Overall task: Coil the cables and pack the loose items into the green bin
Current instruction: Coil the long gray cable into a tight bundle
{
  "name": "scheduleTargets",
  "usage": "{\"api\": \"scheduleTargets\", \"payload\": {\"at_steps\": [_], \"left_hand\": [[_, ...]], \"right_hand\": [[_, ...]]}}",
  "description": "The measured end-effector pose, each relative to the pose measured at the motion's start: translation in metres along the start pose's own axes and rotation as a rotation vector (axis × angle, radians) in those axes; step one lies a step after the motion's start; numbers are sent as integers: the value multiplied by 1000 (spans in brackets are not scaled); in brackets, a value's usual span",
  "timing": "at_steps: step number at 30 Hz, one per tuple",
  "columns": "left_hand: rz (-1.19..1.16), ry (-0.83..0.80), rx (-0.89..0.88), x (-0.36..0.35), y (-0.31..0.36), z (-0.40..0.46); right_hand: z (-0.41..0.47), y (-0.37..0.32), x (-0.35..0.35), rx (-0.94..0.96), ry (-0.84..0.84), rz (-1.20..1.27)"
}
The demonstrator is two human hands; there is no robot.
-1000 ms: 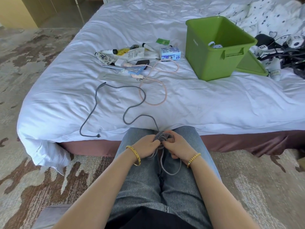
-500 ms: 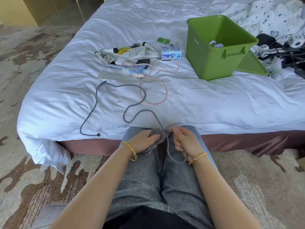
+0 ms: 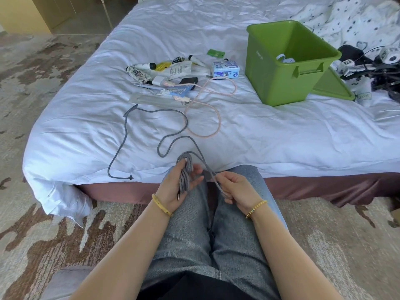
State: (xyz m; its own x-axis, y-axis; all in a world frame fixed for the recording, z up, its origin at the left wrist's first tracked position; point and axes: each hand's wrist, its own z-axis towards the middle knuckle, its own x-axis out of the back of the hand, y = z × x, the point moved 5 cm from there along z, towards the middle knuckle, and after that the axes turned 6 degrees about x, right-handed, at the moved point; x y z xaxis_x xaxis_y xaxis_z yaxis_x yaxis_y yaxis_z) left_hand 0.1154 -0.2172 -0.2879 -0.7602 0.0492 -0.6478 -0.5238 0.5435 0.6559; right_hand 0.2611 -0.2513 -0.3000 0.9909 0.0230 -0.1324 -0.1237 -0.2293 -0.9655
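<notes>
To coil well, the right hand (image 3: 234,188), which pinches the running strand of the grey cable (image 3: 173,126), should feed each new loop at the same length as those already gathered and lay it flat, letting the cord untwist. The left hand (image 3: 180,187) lies palm up with the finished loops draped over its loosely curled fingers. The free length trails up onto the bed (image 3: 281,137), well apart from the green bin (image 3: 279,83).
</notes>
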Motion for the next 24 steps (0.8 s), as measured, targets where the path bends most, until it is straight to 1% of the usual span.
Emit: {"api": "scheduleTargets", "payload": {"at_steps": [3,5,8,10,12,13,16,17,19,20,23,24], "left_hand": [[-170,12,-7,-5,0,1],[-190,1,3,-12,0,3],[-65,22,13,-21,2,5],[26,95,0,-22,4,7],[47,170,-35,-17,8,10],[41,201,-60,-14,10,11],[8,267,-169,-1,20,13],[7,280,-201,2,23,13],[4,282,-229,3,26,13],[-6,271,-227,1,27,14],[-69,233,-196,-10,23,16],[-86,233,-183,-15,22,16]], "right_hand": [[-2,3,-10,11,-90,-182],[-2,5,-15,-1,-149,-288],[-1,6,-17,13,-174,-492],[0,8,-18,48,-161,-633],[0,8,-17,84,-116,-721],[0,6,-15,95,-59,-677],[1,-3,2,143,161,-417],[2,-4,7,146,212,-368],[2,-3,9,126,231,-284],[3,-2,9,122,214,-154],[1,-11,9,131,144,571],[1,-17,11,148,135,708]]}}
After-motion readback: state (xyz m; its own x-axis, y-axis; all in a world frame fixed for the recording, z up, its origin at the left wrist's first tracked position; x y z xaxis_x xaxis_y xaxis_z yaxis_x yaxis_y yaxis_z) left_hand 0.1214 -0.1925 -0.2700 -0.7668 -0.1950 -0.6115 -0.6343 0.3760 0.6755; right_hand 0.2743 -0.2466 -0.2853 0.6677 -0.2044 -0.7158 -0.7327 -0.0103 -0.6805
